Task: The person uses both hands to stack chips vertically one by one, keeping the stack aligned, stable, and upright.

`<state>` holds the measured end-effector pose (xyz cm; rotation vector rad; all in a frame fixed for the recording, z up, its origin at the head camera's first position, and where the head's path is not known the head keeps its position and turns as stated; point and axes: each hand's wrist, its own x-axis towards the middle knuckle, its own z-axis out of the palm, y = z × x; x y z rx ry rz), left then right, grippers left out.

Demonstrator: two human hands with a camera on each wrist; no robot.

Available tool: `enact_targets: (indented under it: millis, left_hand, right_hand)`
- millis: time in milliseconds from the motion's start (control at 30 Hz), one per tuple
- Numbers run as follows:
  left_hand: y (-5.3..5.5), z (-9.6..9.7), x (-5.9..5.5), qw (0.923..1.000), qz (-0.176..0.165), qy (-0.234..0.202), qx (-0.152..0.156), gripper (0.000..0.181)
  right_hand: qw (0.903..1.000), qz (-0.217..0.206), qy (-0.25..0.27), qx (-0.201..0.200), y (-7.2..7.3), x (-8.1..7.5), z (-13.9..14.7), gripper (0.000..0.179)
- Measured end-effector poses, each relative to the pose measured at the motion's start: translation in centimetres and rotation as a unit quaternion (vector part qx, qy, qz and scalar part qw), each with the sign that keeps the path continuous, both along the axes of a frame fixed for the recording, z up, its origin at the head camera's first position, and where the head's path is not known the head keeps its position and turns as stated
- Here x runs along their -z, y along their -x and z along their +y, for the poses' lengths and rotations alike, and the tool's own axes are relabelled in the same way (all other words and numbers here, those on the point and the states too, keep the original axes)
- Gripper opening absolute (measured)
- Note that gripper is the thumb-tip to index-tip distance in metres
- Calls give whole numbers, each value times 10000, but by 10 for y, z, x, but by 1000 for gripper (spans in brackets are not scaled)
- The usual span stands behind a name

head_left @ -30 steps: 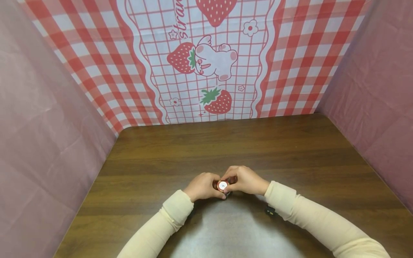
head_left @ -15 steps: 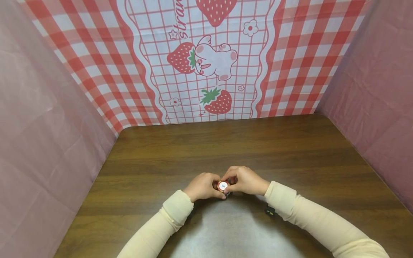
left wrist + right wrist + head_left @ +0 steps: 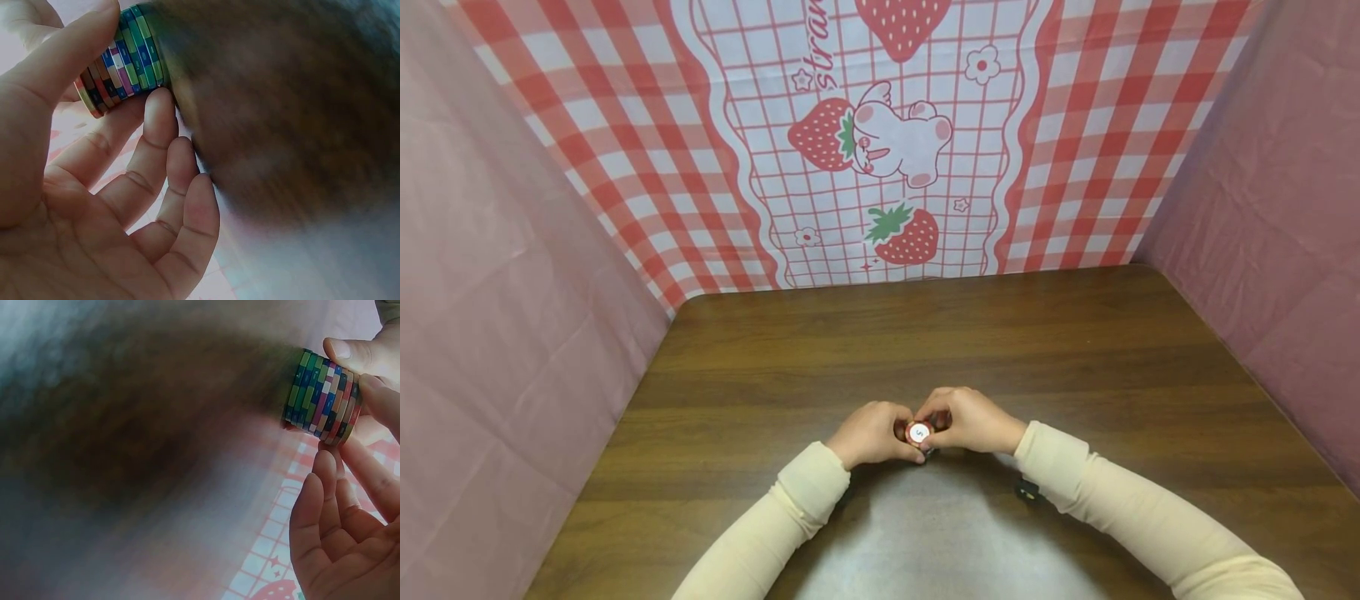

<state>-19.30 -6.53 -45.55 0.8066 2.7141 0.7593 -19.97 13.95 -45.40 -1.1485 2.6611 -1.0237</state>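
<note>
A short stack of poker chips (image 3: 919, 432) stands upright on the table between the two hands. Its top chip has a white centre marked 5. From the side, the edges run from green at the bottom (image 3: 142, 47) through blue, purple and tan to red and orange at the top (image 3: 351, 415). My left hand (image 3: 871, 432) holds the stack from the left, thumb in front, its other fingers loosely bent near the tabletop. From the right, my right hand (image 3: 973, 421) pinches the upper chips between thumb and index finger. The fingers partly hide the stack.
The brown wooden table (image 3: 760, 350) extends around the hands, with a glossy reflection near its front. A red checked strawberry cloth (image 3: 880, 150) hangs behind it. Pink cloths (image 3: 497, 292) close off both sides.
The top chip has shifted very slightly to the right under the right hand's fingers. Both hands otherwise stay in place around the stack.
</note>
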Motion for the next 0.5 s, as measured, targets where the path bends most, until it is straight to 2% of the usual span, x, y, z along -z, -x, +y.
enact_targets:
  millis: [500]
  left_hand:
    - [1,0,-1,10000,-70,40,-13,33]
  right_hand:
    - [9998,-163,-114,64,0,-2,0,27]
